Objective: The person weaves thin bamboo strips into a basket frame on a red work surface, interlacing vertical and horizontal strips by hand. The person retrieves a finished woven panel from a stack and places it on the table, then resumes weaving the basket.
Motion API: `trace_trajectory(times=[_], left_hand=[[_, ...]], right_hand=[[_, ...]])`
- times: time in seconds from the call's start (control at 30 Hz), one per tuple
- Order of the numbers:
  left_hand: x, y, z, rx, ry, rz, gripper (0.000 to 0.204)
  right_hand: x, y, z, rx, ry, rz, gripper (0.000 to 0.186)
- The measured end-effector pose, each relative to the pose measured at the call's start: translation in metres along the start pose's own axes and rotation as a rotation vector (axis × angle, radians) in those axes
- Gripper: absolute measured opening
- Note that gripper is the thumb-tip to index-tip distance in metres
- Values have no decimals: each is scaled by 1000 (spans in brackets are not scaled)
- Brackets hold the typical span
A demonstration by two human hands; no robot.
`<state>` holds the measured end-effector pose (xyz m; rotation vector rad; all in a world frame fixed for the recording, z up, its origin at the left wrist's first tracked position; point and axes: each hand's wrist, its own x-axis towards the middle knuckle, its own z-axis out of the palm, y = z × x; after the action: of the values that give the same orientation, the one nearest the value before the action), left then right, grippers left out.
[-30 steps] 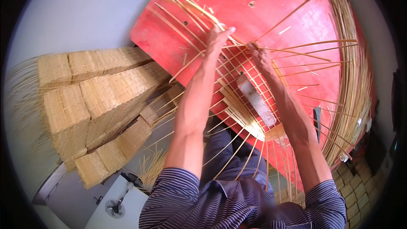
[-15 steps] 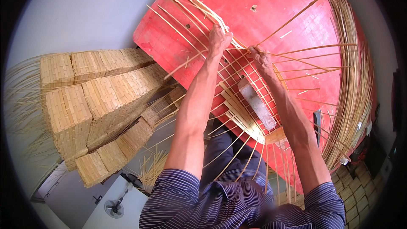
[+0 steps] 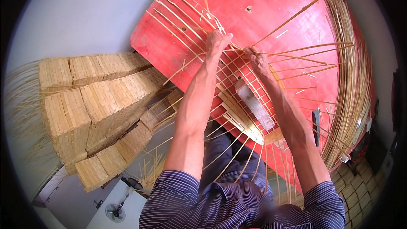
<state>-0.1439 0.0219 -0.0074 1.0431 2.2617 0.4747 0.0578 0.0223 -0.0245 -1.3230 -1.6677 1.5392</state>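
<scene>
A half-woven bamboo frame (image 3: pixel 237 63), an open grid with long loose strips radiating from it, lies on the red tabletop (image 3: pixel 288 0). A pale, worn oblong bar (image 3: pixel 254 104) rests on the grid, beside flatter slats (image 3: pixel 235 118) along its near-left part. At the grid's far edge my left hand (image 3: pixel 217 42) has its fingers closed around thin strips, thumb pointing right. Just right of it, my right hand (image 3: pixel 255 57) pinches strips at the same edge, fingers curled. The exact strips under my fingertips are partly hidden.
Stacked woven bamboo boxes (image 3: pixel 114 93) with long fringes stand at the left. A long bundle of thin strips (image 3: pixel 343 76) runs along the table's right side, near a dark tool (image 3: pixel 316 127). A fan (image 3: pixel 115 212) shows at lower left; my legs are below the table.
My left hand has come slightly toward me, and the pale strips above it have shifted, one now blurred. My right hand stays at the edge, a little lower in view.
</scene>
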Motion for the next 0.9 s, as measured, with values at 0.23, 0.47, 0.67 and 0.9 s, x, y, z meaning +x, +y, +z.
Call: trace_trajectory(times=[0.23, 0.47, 0.67, 0.9], left_hand=[[-2, 15, -19, 128, -221, -21, 58], [-54, -6, -1, -29, 138, 218, 62], [-97, -9, 13, -46, 191, 65, 70], [-123, 1, 4, 392, -19, 2, 38]], right_hand=[[3, 11, -3, 11, -7, 61, 21], [-3, -9, -15, 22, -87, 33, 26], [2, 3, -24, 74, -123, 52, 29], [1, -3, -17, 108, -113, 91, 26]])
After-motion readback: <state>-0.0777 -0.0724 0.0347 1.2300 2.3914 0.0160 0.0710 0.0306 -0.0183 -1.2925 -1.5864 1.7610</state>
